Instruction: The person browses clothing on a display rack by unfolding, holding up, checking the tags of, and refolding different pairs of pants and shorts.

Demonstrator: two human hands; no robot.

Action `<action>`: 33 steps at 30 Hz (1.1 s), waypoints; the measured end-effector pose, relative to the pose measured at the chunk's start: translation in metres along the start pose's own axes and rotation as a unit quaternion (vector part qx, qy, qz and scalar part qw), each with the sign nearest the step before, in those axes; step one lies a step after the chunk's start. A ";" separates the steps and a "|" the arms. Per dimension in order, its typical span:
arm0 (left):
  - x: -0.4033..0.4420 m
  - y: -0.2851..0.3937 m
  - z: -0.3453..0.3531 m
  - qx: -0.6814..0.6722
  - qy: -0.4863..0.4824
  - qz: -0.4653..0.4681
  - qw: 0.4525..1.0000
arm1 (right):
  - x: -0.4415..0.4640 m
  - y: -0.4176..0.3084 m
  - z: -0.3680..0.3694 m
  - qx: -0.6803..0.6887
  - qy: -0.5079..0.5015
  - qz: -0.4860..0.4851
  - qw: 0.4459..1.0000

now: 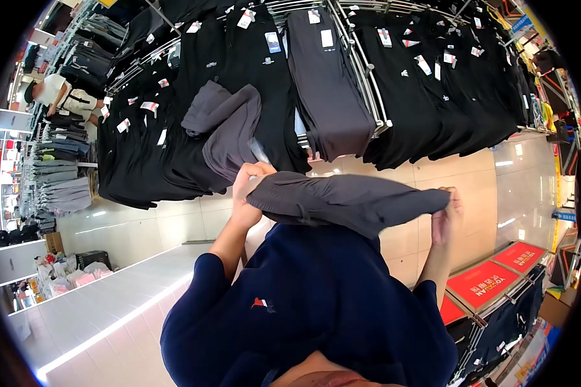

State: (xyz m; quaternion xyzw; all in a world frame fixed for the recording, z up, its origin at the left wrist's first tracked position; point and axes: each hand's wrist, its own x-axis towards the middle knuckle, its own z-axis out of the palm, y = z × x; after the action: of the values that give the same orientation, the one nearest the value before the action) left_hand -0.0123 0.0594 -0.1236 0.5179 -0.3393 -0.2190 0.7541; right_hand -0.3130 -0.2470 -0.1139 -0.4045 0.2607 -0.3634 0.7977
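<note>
Grey pants [348, 198] were being held out sideways, the left hand [242, 201] gripping one end and the right hand [441, 222] pinching the other, near black pants [407, 109] on a rack [370, 67], and moving them seemed to need two firm grips.

the cloth [348, 200] is plain dark grey, the shirt [329, 284] navy with a small red and white logo [262, 303]. trousers [407, 97] black, some grey; signs [490, 284] red with white letters; floor [458, 174] beige.
</note>
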 end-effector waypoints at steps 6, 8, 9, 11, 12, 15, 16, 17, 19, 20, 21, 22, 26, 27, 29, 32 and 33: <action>0.008 0.045 0.053 -0.168 0.008 -0.050 0.984 | -0.003 0.079 -0.022 -0.276 0.023 0.052 0.960; 0.004 0.047 0.055 -0.115 0.015 -0.096 0.989 | -0.014 0.080 0.026 -0.487 -0.016 -0.062 0.871; 0.003 0.045 0.055 -0.104 -0.003 -0.083 0.991 | -0.016 0.079 0.043 -0.484 -0.048 -0.114 0.866; 0.004 0.047 0.052 0.012 -0.059 -0.066 0.996 | -0.020 0.066 0.087 -0.401 -0.151 -0.123 0.895; 0.007 0.049 0.055 0.081 -0.082 -0.020 0.993 | -0.024 0.057 0.113 -0.351 -0.191 -0.143 0.905; 0.015 0.057 0.065 0.273 -0.113 0.106 0.949 | -0.024 0.041 0.156 -0.347 -0.341 -0.346 0.802; 0.015 0.057 0.064 0.290 -0.110 0.116 0.944 | -0.025 0.031 0.166 -0.370 -0.366 -0.357 0.776; 0.013 0.056 0.062 0.307 -0.107 0.124 0.938 | -0.026 0.020 0.175 -0.391 -0.391 -0.366 0.748; 0.009 0.053 0.060 0.314 -0.082 0.135 0.936 | -0.021 0.017 0.178 -0.345 -0.419 -0.330 0.772; 0.008 0.052 0.059 0.318 -0.057 0.145 0.935 | -0.019 0.016 0.179 -0.300 -0.446 -0.290 0.792; 0.009 0.052 0.057 0.319 -0.052 0.146 0.935 | -0.023 0.019 0.181 -0.251 -0.435 -0.260 0.825; 0.009 0.053 0.055 0.341 -0.036 0.169 0.924 | -0.035 0.022 0.184 -0.193 -0.415 -0.133 0.879; 0.003 0.056 0.047 0.372 -0.015 0.189 0.908 | -0.049 0.033 0.191 -0.097 -0.292 0.118 0.944; 0.002 0.056 0.044 0.369 -0.019 0.195 0.908 | -0.040 0.036 0.187 -0.110 -0.287 0.119 0.944; -0.001 0.055 0.040 0.355 -0.032 0.208 0.911 | -0.017 0.047 0.183 -0.035 -0.261 0.148 0.953; -0.002 0.058 0.042 0.302 -0.108 0.240 0.916 | 0.001 0.056 0.189 -0.030 -0.272 0.147 0.951; -0.002 0.058 0.042 0.303 -0.108 0.240 0.916 | 0.003 0.058 0.193 -0.030 -0.272 0.147 0.951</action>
State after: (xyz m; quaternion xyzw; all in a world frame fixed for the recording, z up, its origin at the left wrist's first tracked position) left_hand -0.0461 0.0553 -0.0607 0.5976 -0.5829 0.0269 0.5500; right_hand -0.1522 -0.1377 -0.0591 -0.4688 0.1013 -0.1105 0.8705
